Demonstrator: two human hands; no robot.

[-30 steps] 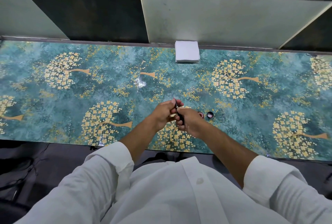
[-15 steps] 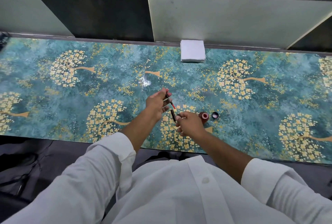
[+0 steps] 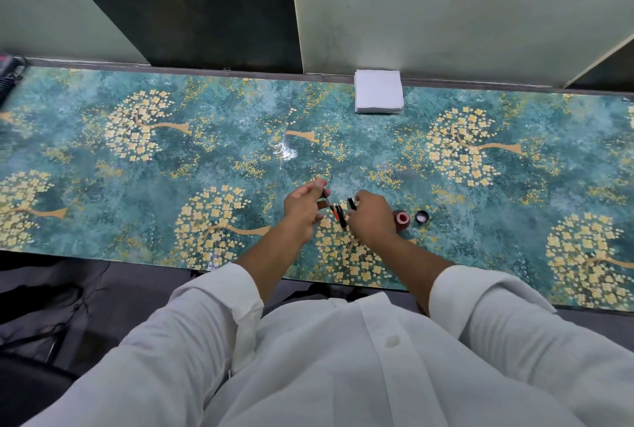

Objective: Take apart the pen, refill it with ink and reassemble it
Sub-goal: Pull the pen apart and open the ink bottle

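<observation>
My left hand [image 3: 303,210] pinches the pen's thin inner section [image 3: 326,202], which has an orange-red part at its lower end and points up and away. My right hand [image 3: 370,221] grips a short black pen piece [image 3: 351,203] at its fingertips. A second black pen tube [image 3: 340,215] lies between the two hands; whether the right fingers touch it I cannot tell. Just right of my right hand stands the open red ink bottle [image 3: 402,219], with its black cap [image 3: 421,216] upside down beside it.
A stack of white tissues [image 3: 378,92] sits at the table's far edge against a pale panel [image 3: 446,32]. The teal and gold patterned table [image 3: 171,169] stretches left and right. A dark object [image 3: 8,71] lies at the far left corner.
The hands were together on the pen a second ago. They have since pulled apart, the pen has come into separate pieces, and the ink bottle behind my right hand now shows.
</observation>
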